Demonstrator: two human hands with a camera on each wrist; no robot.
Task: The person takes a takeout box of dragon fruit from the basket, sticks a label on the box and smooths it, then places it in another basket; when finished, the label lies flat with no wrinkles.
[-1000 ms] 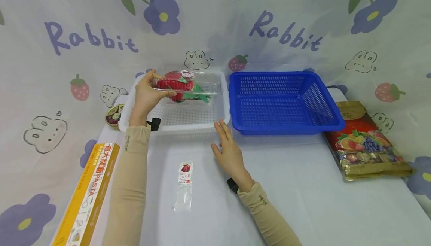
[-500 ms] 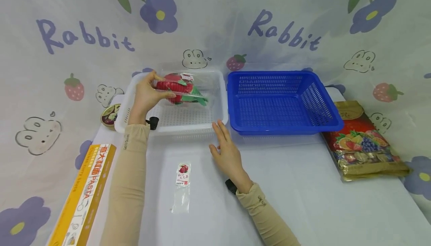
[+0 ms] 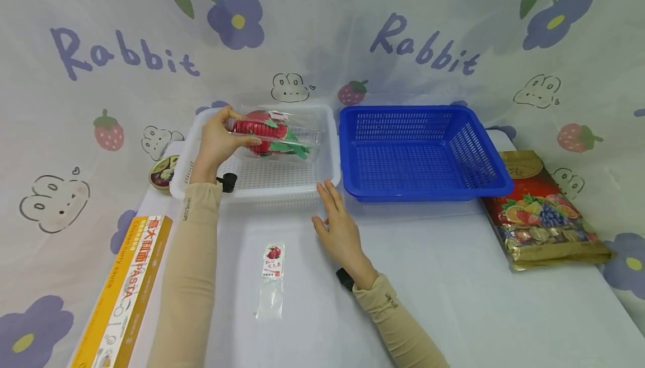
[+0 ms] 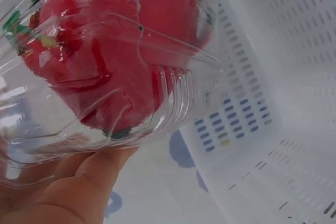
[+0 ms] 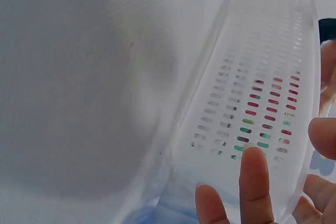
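My left hand [image 3: 215, 139] grips one end of a clear plastic clamshell box [image 3: 304, 131], thumb in front and fingers behind. Red dragon fruits with green tips [image 4: 100, 77] show through its ribbed wall in the left wrist view. The box lies tilted over the white perforated basket [image 3: 272, 191], its far side along the basket's back rim. My right hand [image 3: 344, 239] has its fingers extended at the basket's front right corner and holds nothing. In the right wrist view its fingertips [image 5: 254, 163] are right at the basket's slotted outer wall, through which red and green show.
A blue basket [image 3: 428, 193] stands right beside the white one. A red and gold fruit-printed bag [image 3: 549, 217] lies at far right. At left are a pasta box [image 3: 123, 295] and a small round container [image 3: 163, 175]. A labelled clear strip [image 3: 272, 278] lies in front.
The clamshell box has tilted slightly in my left hand's grip. The whole head view has shifted a little to the left. My right hand keeps its place by the basket corner.
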